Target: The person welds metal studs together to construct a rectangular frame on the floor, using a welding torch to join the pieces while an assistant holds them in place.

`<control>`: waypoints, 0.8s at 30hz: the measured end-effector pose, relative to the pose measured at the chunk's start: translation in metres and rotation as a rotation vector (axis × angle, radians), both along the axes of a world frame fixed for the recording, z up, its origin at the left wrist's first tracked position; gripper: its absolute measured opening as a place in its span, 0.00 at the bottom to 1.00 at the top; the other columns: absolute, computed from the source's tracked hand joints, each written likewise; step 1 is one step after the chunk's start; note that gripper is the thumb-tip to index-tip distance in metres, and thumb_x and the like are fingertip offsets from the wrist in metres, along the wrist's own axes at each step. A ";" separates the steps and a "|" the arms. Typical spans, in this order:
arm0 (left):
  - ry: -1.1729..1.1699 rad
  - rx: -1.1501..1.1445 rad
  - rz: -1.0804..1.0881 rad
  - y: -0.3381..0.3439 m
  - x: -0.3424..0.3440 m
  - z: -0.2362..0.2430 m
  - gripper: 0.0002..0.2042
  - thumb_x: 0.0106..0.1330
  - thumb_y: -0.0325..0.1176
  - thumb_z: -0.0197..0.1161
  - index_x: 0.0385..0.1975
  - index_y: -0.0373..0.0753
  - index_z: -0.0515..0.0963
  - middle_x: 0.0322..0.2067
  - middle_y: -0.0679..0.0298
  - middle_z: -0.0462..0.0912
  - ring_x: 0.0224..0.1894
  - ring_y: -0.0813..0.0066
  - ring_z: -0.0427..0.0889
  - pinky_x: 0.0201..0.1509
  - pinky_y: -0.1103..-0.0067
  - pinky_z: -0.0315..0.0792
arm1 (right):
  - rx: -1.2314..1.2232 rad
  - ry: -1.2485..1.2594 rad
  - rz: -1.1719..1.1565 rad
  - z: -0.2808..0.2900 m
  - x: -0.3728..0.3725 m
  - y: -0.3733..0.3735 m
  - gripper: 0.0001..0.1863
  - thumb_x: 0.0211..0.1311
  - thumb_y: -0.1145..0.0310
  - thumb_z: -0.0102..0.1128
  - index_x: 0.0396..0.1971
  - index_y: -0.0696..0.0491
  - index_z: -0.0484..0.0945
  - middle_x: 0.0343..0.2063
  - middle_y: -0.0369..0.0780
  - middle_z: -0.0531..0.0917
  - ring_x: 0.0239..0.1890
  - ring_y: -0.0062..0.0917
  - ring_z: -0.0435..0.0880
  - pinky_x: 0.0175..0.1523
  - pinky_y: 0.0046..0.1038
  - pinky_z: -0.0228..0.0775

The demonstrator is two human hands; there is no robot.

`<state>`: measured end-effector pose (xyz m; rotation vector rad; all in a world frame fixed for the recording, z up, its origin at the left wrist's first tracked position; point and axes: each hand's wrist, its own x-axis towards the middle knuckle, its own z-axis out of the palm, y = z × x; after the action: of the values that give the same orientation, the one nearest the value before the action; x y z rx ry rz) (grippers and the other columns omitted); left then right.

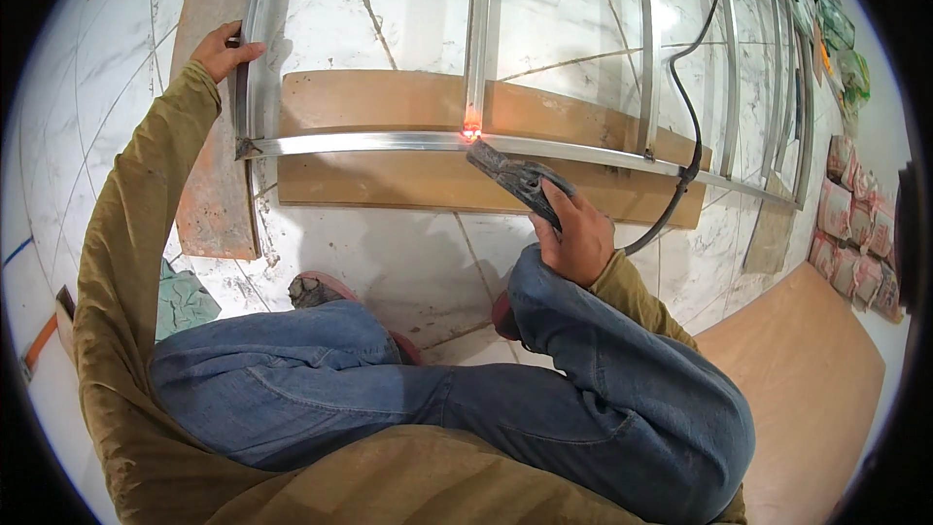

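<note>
right hand (581,233) gripping electrode holder (520,180), tip at glowing joint (472,132) on metal frame (389,143) over wooden boards (389,185) | left hand (222,51) clamped on frame's left upright | progress: this joint mid-weld; other joints' state unclear

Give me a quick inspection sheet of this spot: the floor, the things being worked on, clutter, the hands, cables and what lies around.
Surface: white marbled tile floor, wooden boards laid under the work.
Job's things: metal frame of bars lying flat; glowing orange spot at a joint; electrode holder aimed at it.
Clutter: green cloth by the knee.
Hands: left hand grips the frame's side bar; right hand holds the electrode holder.
Cables: black cable runs from the holder across the frame.
Surroundings: printed sacks stacked at right; plywood sheet.
</note>
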<state>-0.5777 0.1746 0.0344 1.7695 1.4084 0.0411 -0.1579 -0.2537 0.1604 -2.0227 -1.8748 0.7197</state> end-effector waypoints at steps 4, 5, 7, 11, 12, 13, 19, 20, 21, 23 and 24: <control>-0.015 -0.013 0.008 -0.001 0.000 0.001 0.46 0.52 0.48 0.74 0.65 0.24 0.61 0.57 0.38 0.73 0.59 0.51 0.76 0.65 0.68 0.68 | -0.010 -0.014 -0.009 0.000 0.000 0.000 0.25 0.55 0.70 0.65 0.54 0.61 0.73 0.38 0.51 0.79 0.39 0.48 0.81 0.41 0.41 0.75; -0.009 -0.013 0.006 -0.001 0.000 0.000 0.46 0.52 0.48 0.74 0.66 0.24 0.61 0.57 0.38 0.73 0.59 0.50 0.76 0.65 0.68 0.68 | -0.006 -0.011 -0.004 -0.001 0.000 0.000 0.25 0.55 0.70 0.65 0.54 0.61 0.73 0.38 0.51 0.79 0.39 0.48 0.81 0.41 0.41 0.75; 0.004 -0.014 0.002 -0.001 -0.002 0.000 0.46 0.52 0.47 0.74 0.66 0.24 0.61 0.58 0.38 0.73 0.59 0.50 0.75 0.65 0.68 0.68 | 0.000 -0.005 0.005 -0.003 0.001 -0.001 0.26 0.55 0.70 0.65 0.54 0.61 0.72 0.38 0.51 0.79 0.39 0.48 0.81 0.41 0.41 0.75; 0.035 0.016 0.006 -0.002 -0.004 -0.002 0.46 0.53 0.47 0.74 0.66 0.24 0.61 0.58 0.37 0.72 0.60 0.49 0.75 0.66 0.67 0.67 | 0.001 -0.011 0.000 -0.004 -0.001 -0.001 0.25 0.56 0.69 0.65 0.54 0.61 0.72 0.40 0.52 0.79 0.40 0.49 0.81 0.42 0.41 0.75; 0.024 -0.001 0.014 -0.003 -0.005 -0.003 0.46 0.53 0.47 0.74 0.66 0.24 0.61 0.58 0.37 0.72 0.60 0.49 0.75 0.66 0.67 0.67 | -0.013 -0.016 -0.003 -0.003 -0.002 0.000 0.25 0.56 0.69 0.64 0.54 0.61 0.72 0.40 0.52 0.79 0.40 0.49 0.81 0.42 0.41 0.75; 0.011 -0.018 0.022 -0.004 -0.006 -0.003 0.46 0.53 0.47 0.74 0.66 0.24 0.61 0.58 0.37 0.72 0.60 0.49 0.74 0.66 0.67 0.67 | -0.026 -0.022 -0.007 -0.002 -0.003 0.001 0.25 0.56 0.69 0.64 0.54 0.61 0.72 0.41 0.52 0.79 0.41 0.49 0.81 0.42 0.41 0.75; -0.001 -0.007 0.001 -0.002 0.003 0.002 0.46 0.51 0.48 0.75 0.66 0.25 0.62 0.58 0.38 0.72 0.60 0.48 0.74 0.66 0.67 0.67 | -0.074 0.057 -0.056 -0.008 0.003 -0.004 0.28 0.56 0.70 0.66 0.58 0.57 0.71 0.49 0.53 0.80 0.47 0.48 0.82 0.50 0.39 0.76; -0.001 -0.008 0.003 -0.001 -0.001 0.001 0.46 0.52 0.48 0.75 0.66 0.25 0.62 0.58 0.38 0.72 0.60 0.49 0.74 0.67 0.67 0.66 | -0.120 -0.007 -0.041 -0.003 0.001 0.000 0.29 0.56 0.70 0.66 0.58 0.56 0.71 0.48 0.52 0.80 0.46 0.48 0.82 0.50 0.39 0.76; 0.005 -0.006 0.003 0.000 -0.005 0.000 0.46 0.52 0.48 0.75 0.66 0.25 0.62 0.58 0.37 0.72 0.60 0.49 0.74 0.67 0.66 0.66 | -0.119 -0.007 -0.036 -0.003 0.001 0.001 0.29 0.56 0.70 0.66 0.59 0.56 0.71 0.48 0.52 0.80 0.47 0.48 0.82 0.50 0.39 0.76; 0.015 -0.006 -0.003 0.001 -0.006 -0.001 0.46 0.52 0.48 0.74 0.66 0.25 0.62 0.58 0.37 0.72 0.60 0.49 0.74 0.67 0.66 0.66 | -0.120 -0.011 -0.033 -0.002 0.001 0.000 0.29 0.56 0.70 0.66 0.59 0.57 0.71 0.48 0.52 0.80 0.47 0.48 0.82 0.50 0.39 0.76; 0.023 0.003 -0.005 0.000 -0.004 -0.001 0.46 0.52 0.48 0.74 0.66 0.25 0.62 0.58 0.37 0.72 0.60 0.49 0.74 0.67 0.66 0.66 | -0.103 -0.010 -0.025 -0.003 0.001 0.000 0.28 0.56 0.70 0.65 0.58 0.58 0.71 0.46 0.52 0.80 0.45 0.48 0.82 0.48 0.40 0.76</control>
<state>-0.5820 0.1746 0.0337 1.7806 1.4208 0.0201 -0.1569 -0.2534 0.1577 -2.1115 -1.8498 0.8165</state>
